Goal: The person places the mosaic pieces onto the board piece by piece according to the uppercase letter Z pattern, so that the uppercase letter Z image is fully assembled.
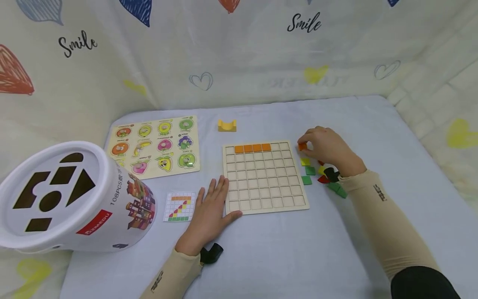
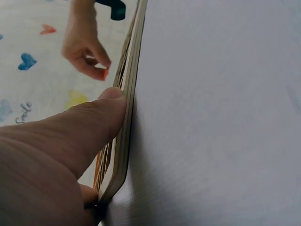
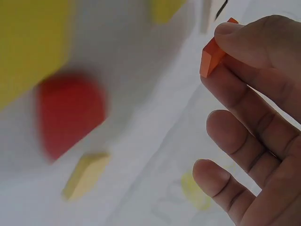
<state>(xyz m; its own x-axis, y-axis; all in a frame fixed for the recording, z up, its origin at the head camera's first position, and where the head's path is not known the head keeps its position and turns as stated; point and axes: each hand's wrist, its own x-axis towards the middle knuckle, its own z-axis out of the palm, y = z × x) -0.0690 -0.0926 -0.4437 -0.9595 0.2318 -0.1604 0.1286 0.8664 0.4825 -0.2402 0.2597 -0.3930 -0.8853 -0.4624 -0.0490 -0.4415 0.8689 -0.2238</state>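
Note:
My right hand (image 1: 328, 147) pinches an orange square tile (image 3: 211, 57) between thumb and fingertips, just off the top right corner of the wooden grid board (image 1: 266, 181). Several orange tiles (image 1: 252, 148) sit side by side in the board's top row. With its fingers straight, my left hand (image 1: 209, 211) rests at the board's lower left edge; in the left wrist view its thumb (image 2: 110, 106) touches that edge. Left of this hand lies a pattern card (image 1: 180, 206) showing orange, red, yellow and green shapes on a grid.
Loose green tiles (image 1: 307, 180), a yellow tile (image 1: 305, 161) and red pieces (image 3: 70, 115) lie right of the board. A yellow arch block (image 1: 227, 126) stands behind it. At left are a fruit puzzle board (image 1: 154, 145) and a large white bucket (image 1: 123, 207) with shaped holes.

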